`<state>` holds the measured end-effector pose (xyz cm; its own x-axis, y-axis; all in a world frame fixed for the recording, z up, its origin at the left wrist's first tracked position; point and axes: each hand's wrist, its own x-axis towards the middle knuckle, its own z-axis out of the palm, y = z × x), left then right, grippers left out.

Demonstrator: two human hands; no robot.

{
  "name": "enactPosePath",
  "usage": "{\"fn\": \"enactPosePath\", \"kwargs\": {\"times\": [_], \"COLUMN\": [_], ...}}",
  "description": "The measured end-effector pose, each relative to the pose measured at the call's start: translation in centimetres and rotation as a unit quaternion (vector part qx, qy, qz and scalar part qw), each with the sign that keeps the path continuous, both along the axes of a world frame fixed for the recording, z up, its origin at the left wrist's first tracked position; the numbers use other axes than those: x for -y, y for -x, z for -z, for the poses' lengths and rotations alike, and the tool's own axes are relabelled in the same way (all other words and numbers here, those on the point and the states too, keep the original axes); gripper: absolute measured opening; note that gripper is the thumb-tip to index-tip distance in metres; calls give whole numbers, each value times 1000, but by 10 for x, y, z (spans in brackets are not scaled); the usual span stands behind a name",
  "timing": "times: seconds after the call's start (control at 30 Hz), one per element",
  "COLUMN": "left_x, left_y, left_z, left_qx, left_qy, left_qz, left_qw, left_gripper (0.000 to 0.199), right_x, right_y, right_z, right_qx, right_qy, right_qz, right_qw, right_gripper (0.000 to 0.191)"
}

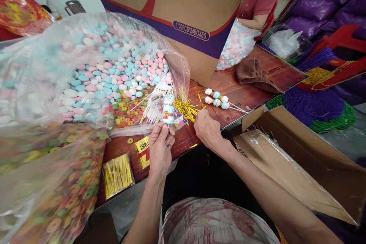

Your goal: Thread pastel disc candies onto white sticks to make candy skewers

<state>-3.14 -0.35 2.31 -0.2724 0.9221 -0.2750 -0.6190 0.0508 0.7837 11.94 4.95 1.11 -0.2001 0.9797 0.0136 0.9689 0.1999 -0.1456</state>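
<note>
My left hand is closed round the lower end of a wrapped candy skewer, which stands upright with blue and pink pieces inside its clear wrapper. To its right, my right hand has its fingers pinched together beside a pile of gold twist ties; a gold tie shows near the fingertips, but its exact hold is hidden. Two unwrapped candy skewers lie on the table beyond my right hand. White sticks lie fanned out left of the wrapped skewer.
A big clear bag of pastel candies and a bag of ring candies cover the left. A large carton stands behind. Packed gold ties, a brown cloth and an open box are nearby. A person sits beyond the carton.
</note>
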Motion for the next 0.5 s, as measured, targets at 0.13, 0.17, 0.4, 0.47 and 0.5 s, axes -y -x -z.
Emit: {"fn": "enactPosePath", "kwargs": {"times": [0.13, 0.17, 0.4, 0.47, 0.5], "left_x": [-2, -2, -3, -4, -5], "left_y": [-4, -5, -11, -11, -12], "left_z": [5, 6, 7, 7, 6], "left_qx": [-41, -55, -105, -95, -90], "left_qy": [4, 3, -14, -20, -20], "left_qz": [-11, -17, -46, -40, -38], "left_qw": [999, 998, 993, 994, 995], "left_gripper": [26, 25, 26, 25, 24], "right_x": [0, 1, 0, -3, -5], "right_y": [-6, -6, 10, 13, 13], "right_z": [-6, -8, -9, -6, -4], "right_qx": [-97, -99, 45, 64, 66], "right_qy": [16, 17, 0, -7, -8], "right_qz": [11, 5, -23, -30, -31], "right_qw": [995, 995, 999, 997, 997], "right_gripper": [15, 15, 19, 24, 25]}}
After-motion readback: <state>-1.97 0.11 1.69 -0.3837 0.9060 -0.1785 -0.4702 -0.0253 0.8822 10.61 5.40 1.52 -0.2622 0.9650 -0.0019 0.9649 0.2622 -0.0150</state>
